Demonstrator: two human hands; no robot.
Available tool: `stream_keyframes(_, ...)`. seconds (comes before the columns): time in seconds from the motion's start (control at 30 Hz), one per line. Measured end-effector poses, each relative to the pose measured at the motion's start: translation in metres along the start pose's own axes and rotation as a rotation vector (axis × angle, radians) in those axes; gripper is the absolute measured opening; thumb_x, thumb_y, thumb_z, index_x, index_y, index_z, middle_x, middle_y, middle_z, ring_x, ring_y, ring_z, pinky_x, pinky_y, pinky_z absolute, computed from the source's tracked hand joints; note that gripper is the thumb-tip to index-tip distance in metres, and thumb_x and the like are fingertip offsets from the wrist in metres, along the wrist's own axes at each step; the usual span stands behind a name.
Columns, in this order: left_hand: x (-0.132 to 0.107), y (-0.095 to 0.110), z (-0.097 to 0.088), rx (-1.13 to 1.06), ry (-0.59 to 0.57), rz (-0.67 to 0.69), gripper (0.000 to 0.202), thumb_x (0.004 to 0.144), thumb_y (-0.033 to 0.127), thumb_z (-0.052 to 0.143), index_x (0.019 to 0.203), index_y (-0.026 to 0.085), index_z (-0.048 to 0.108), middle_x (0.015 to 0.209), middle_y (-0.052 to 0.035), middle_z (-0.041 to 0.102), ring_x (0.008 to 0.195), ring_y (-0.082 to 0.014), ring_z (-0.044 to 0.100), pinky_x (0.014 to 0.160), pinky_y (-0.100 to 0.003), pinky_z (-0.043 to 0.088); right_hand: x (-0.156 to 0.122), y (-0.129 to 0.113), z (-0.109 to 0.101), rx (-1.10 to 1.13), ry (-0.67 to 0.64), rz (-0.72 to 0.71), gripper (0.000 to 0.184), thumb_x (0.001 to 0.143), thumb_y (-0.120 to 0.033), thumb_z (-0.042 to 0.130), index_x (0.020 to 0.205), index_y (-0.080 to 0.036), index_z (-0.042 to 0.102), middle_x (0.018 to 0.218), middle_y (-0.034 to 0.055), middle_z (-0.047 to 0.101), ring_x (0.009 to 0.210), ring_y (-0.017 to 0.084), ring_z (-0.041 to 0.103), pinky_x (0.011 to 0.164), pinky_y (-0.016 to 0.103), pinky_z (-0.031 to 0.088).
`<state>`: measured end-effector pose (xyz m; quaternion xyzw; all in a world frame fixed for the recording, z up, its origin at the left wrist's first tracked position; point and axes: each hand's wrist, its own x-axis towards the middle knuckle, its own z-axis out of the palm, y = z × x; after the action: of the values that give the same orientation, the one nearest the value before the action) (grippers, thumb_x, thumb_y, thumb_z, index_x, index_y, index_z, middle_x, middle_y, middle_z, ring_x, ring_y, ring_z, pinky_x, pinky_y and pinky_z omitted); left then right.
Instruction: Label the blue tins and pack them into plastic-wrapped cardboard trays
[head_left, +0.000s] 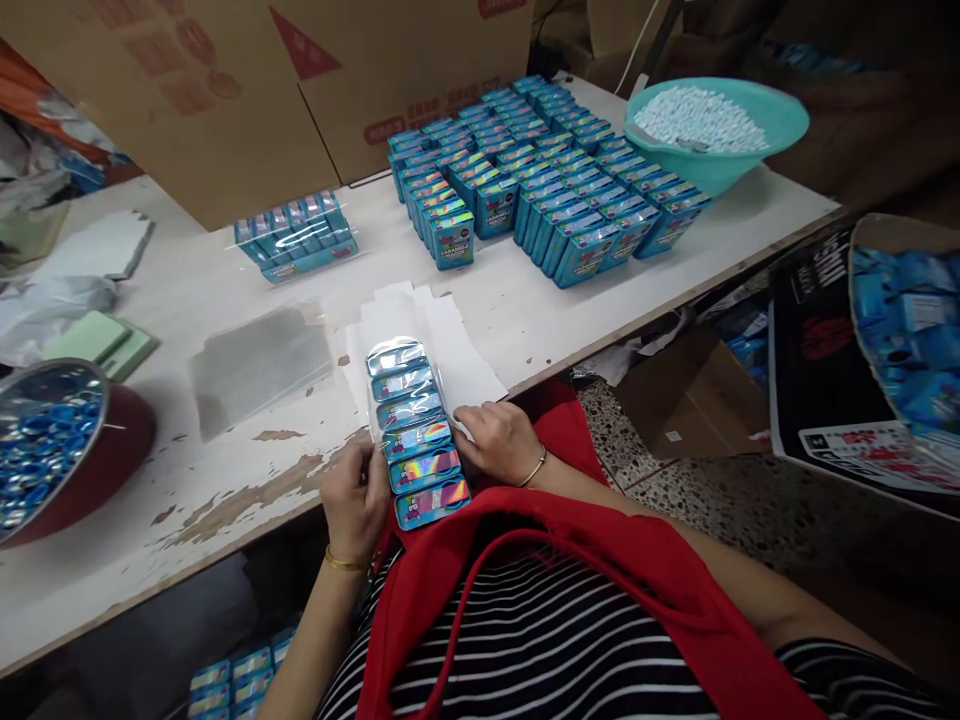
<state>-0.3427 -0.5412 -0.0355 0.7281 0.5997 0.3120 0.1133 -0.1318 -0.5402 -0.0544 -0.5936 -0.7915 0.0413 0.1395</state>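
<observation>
A row of several blue candy tins (415, 440) lies at the table's front edge, pointing away from me, its near end against my red apron. A clear plastic bag (397, 350) covers the far tins; the nearest ones stick out of its mouth. My left hand (354, 500) is closed at the left side of the row, thumb and fingers pinching the bag's edge. On the right side, my right hand (499, 440) is closed too, its fingertips at the bag's other edge. White card sheets (457, 340) lie under and beyond the row.
Many blue tins (589, 255) stand in rows at the back, near a turquoise basin (787, 125) of white candies. A wrapped pack (307, 270) stands before a large cardboard box (225, 120). Flat clear bags (259, 365) lie left, beside a dark red bowl (124, 430) of small blue pieces.
</observation>
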Motion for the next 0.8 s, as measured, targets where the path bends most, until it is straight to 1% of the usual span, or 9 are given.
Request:
stream_keyframes(0.07, 0.006, 0.003, -0.002, -0.027, -0.007, 0.009, 0.020, 0.087, 0.031, 0.048, 0.072, 0.019, 0.055, 0.056, 0.0033, 0.051, 0.050, -0.0094, 0.044, 0.053, -0.022, 0.035, 0.002, 0.002, 0.003, -0.012, 0.028, -0.004, 0.025, 0.093, -0.029, 0.043, 0.085, -0.014, 0.062, 0.072, 0.0078, 0.064, 0.065, 0.017, 0.052, 0.058, 0.031, 0.022)
stream_keyframes(0.13, 0.010, 0.005, -0.007, -0.028, -0.020, 0.068, 0.020, 0.087, 0.029, 0.050, 0.071, 0.018, 0.055, 0.055, 0.0035, 0.050, 0.050, -0.0089, 0.043, 0.052, -0.021, 0.034, 0.003, 0.004, 0.009, -0.005, 0.082, -0.054, 0.026, 0.093, -0.026, 0.043, 0.077, -0.015, 0.061, 0.065, 0.0063, 0.062, 0.060, 0.016, 0.050, 0.057, 0.031, 0.021)
stream_keyframes(0.23, 0.014, 0.004, -0.015, 0.044, -0.061, 0.236, 0.019, 0.087, 0.025, 0.053, 0.069, 0.018, 0.057, 0.055, 0.0030, 0.051, 0.050, -0.0088, 0.044, 0.053, -0.022, 0.033, 0.005, 0.005, 0.018, 0.053, 0.238, -0.138, 0.034, 0.096, -0.024, 0.038, 0.069, -0.016, 0.057, 0.057, 0.0035, 0.059, 0.053, 0.014, 0.047, 0.056, 0.031, 0.023)
stream_keyframes(0.3, 0.016, 0.001, -0.018, 0.096, -0.102, 0.366, 0.017, 0.086, 0.023, 0.054, 0.070, 0.018, 0.057, 0.055, 0.0025, 0.052, 0.051, -0.0095, 0.046, 0.054, -0.023, 0.033, 0.007, 0.005, 0.020, 0.108, 0.337, -0.143, 0.037, 0.098, -0.023, 0.034, 0.069, -0.016, 0.056, 0.056, 0.0023, 0.058, 0.052, 0.013, 0.047, 0.057, 0.030, 0.025)
stream_keyframes(0.4, 0.015, -0.002, -0.017, 0.119, -0.096, 0.475, 0.016, 0.086, 0.020, 0.054, 0.070, 0.018, 0.057, 0.055, 0.0019, 0.052, 0.051, -0.0106, 0.047, 0.054, -0.024, 0.034, 0.006, 0.008, 0.019, 0.160, 0.398, -0.142, 0.038, 0.099, -0.023, 0.031, 0.070, -0.016, 0.055, 0.056, 0.0014, 0.057, 0.051, 0.012, 0.046, 0.057, 0.029, 0.026)
stream_keyframes(0.57, 0.005, -0.003, -0.009, 0.052, -0.029, 0.494, 0.006, 0.085, 0.016, 0.057, 0.079, 0.017, 0.060, 0.064, -0.0003, 0.061, 0.057, -0.0112, 0.054, 0.058, -0.023, 0.040, -0.006, 0.018, 0.021, 0.132, 0.360, -0.231, 0.036, 0.097, -0.023, 0.033, 0.069, -0.017, 0.055, 0.057, 0.0020, 0.057, 0.054, 0.013, 0.047, 0.059, 0.030, 0.026)
stream_keyframes(0.63, 0.003, -0.004, -0.007, 0.055, -0.007, 0.497, 0.005, 0.085, 0.017, 0.057, 0.080, 0.017, 0.060, 0.063, 0.0001, 0.061, 0.056, -0.0113, 0.054, 0.058, -0.023, 0.040, -0.008, 0.021, 0.022, 0.120, 0.315, -0.191, 0.030, 0.095, -0.026, 0.037, 0.077, -0.016, 0.059, 0.061, 0.0028, 0.060, 0.056, 0.014, 0.049, 0.059, 0.029, 0.027)
stream_keyframes(0.7, 0.004, -0.004, -0.005, 0.060, -0.017, 0.482, 0.008, 0.085, 0.018, 0.056, 0.078, 0.017, 0.059, 0.062, 0.0007, 0.060, 0.055, -0.0112, 0.053, 0.057, -0.023, 0.039, -0.005, 0.022, 0.023, 0.091, 0.232, -0.115, 0.025, 0.094, -0.030, 0.042, 0.086, -0.015, 0.060, 0.067, 0.0037, 0.063, 0.059, 0.014, 0.051, 0.058, 0.029, 0.026)
stream_keyframes(0.8, 0.008, -0.004, -0.006, 0.096, -0.065, 0.431, 0.014, 0.087, 0.021, 0.051, 0.075, 0.018, 0.057, 0.061, 0.0007, 0.058, 0.054, -0.0112, 0.052, 0.054, -0.023, 0.038, 0.001, 0.021, 0.025, 0.035, 0.092, -0.081, 0.022, 0.092, -0.027, 0.045, 0.081, -0.015, 0.060, 0.066, 0.0046, 0.063, 0.059, 0.015, 0.051, 0.057, 0.030, 0.025)
